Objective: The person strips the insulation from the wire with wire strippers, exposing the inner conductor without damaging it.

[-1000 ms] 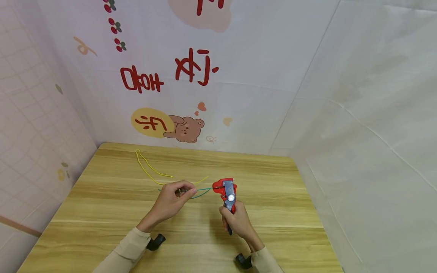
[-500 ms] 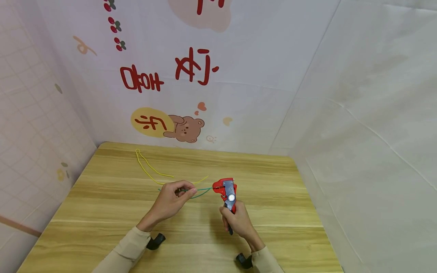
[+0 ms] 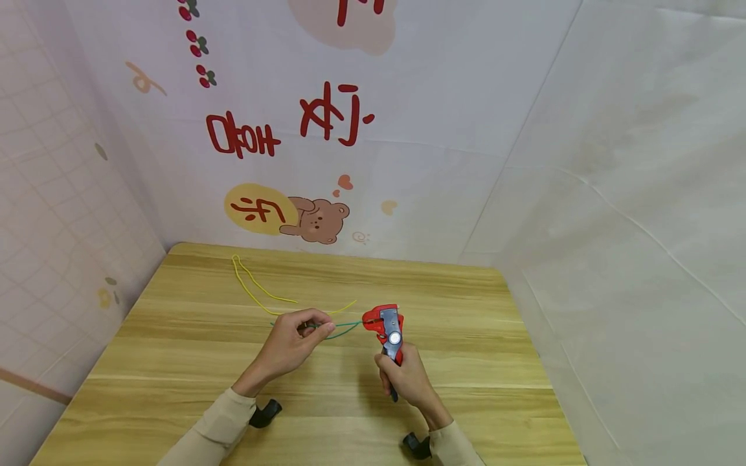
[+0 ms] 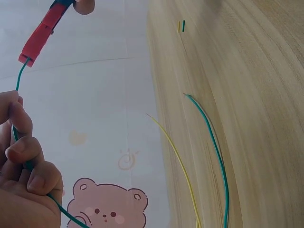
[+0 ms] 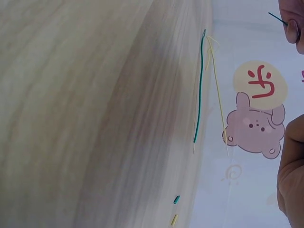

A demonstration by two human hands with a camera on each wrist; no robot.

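Note:
In the head view my left hand pinches a green wire between thumb and fingers. Past the fingertips the wire runs right into the mouth of a red and grey wire stripper. My right hand grips the stripper's dark handles, below its head. The left wrist view shows the wire threaded through curled fingers, its end hidden inside the red jaws. A green length with a bare tip lies on the table; I cannot tell whether it belongs to the held wire.
A bent yellow wire lies on the wooden table behind my left hand. Short green and yellow pieces lie near the far edge. A printed cloth wall rises behind the table.

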